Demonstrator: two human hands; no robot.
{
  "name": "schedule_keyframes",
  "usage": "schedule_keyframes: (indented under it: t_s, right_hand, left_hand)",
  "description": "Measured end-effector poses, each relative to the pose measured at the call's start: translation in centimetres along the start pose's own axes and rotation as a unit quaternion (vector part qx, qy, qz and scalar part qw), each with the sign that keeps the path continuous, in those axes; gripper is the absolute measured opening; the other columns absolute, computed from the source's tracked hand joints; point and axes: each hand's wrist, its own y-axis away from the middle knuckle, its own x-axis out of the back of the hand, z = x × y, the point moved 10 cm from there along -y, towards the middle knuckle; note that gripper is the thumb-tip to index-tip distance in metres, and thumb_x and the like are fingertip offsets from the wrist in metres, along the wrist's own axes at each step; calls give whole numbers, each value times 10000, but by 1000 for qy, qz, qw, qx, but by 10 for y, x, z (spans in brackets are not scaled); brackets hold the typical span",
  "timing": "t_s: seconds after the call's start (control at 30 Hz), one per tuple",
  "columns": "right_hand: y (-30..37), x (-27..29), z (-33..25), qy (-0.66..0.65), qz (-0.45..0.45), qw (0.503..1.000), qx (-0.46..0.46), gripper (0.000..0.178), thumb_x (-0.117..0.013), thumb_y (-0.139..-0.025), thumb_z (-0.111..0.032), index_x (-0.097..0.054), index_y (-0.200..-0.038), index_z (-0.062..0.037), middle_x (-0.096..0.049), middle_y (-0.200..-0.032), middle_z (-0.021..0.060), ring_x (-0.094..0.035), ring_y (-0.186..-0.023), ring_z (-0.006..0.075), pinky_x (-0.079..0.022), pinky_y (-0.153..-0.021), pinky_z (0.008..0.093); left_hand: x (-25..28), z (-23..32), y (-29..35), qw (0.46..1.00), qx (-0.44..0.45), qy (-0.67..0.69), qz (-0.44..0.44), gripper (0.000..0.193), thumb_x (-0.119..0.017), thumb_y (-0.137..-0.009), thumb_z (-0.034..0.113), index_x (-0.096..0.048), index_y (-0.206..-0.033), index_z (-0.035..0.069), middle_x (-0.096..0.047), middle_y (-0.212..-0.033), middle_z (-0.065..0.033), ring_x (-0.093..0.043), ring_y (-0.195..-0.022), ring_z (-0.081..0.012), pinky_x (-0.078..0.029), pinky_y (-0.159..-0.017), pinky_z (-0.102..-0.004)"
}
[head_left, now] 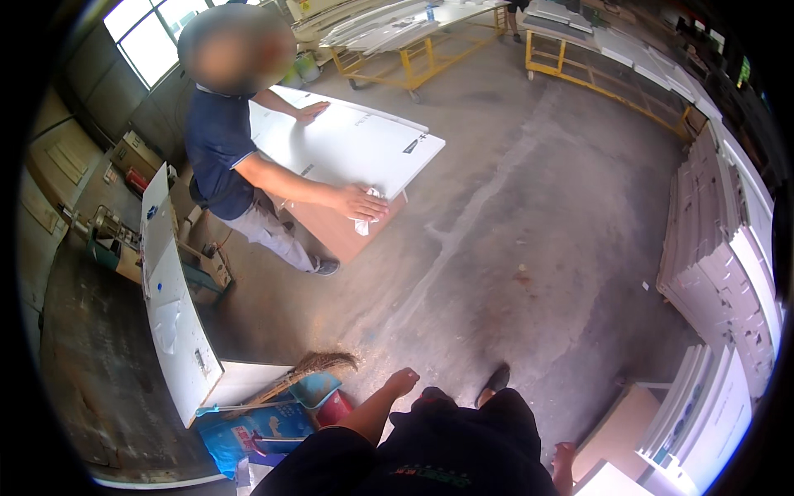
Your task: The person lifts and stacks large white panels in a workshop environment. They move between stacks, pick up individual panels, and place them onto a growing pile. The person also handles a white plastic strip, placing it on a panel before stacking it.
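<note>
Over concrete floor (504, 273), your left hand (403, 382) hangs, fingers curled together; near brown board (614, 428), your right hand (565, 455), fingers impossible to tell.

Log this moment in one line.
left hand: no object visible, near broom | right hand: beside brown board, contents unclear | co-worker's hand: holding white wad at white panel

Far-left white panel (356, 140) smooth & glossy, crumpled sheet (362, 226) cloth or paper (can't tell), floor (513, 248) matt, stained concrete, far table (406, 66) w/ yellow-painted metal frame, near-left broom (327, 362) rough straw, dustpan (316, 388) bluish plastic, near-right board (610, 431) brown, matt, wood-like, right panel stack (713, 256) white, smooth-faced.
</note>
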Motion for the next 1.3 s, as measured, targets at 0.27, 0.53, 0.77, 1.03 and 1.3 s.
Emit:
schedule_keyframes:
  t_s: [0.27,0.53,0.77,1.03,1.3]
  right_hand:
    - [-26,-13,-149,292,-51,842,450,142,-650,-726,-140,-674,-802,-23,-656,-741,100,-624,-701,195,-505,-654,354]
    - [-130,21,-257,-113,-85,990,14,171,-585,-776,-90,-634,-935,-52,-583,-724,51,-520,-544,124,-427,-436,271]
    - [-194,-18,-357,-100,-120,988,-15,149,-557,-795,-82,-610,-933,-63,-542,-705,37,-501,-529,122,-407,-417,265]
    - [-247,-54,-510,234,-141,796,540,238,-519,-841,-222,-554,-620,-139,-461,-569,-18,-541,-563,172,-453,-482,360]
    - [-409,-58,-593,-45,-187,980,-58,360,-525,-853,-303,-525,-1141,-86,-576,-903,91,-586,-708,228,-500,-638,385]
  left_hand:
    - [-38,107,-46,998,30,-5,-53,403,-457,-886,350,-680,-975,27,-647,-1034,-195,-582,-1039,-377,-456,-894,-436]
    - [-18,164,-115,997,33,-49,-47,404,-498,-864,362,-679,-1004,30,-644,-1093,-201,-588,-1055,-358,-451,-916,-420]
    - [0,162,-187,992,124,13,-3,390,-555,-827,401,-678,-861,32,-687,-899,-149,-650,-873,-300,-494,-788,-405]
    - [60,250,-347,992,123,-19,-9,440,-555,-828,410,-666,-979,12,-684,-942,-175,-655,-899,-278,-492,-800,-402]
    - [261,441,-480,935,5,306,178,497,-619,-863,276,-478,-1254,4,-633,-984,-156,-643,-809,-226,-509,-753,-373]
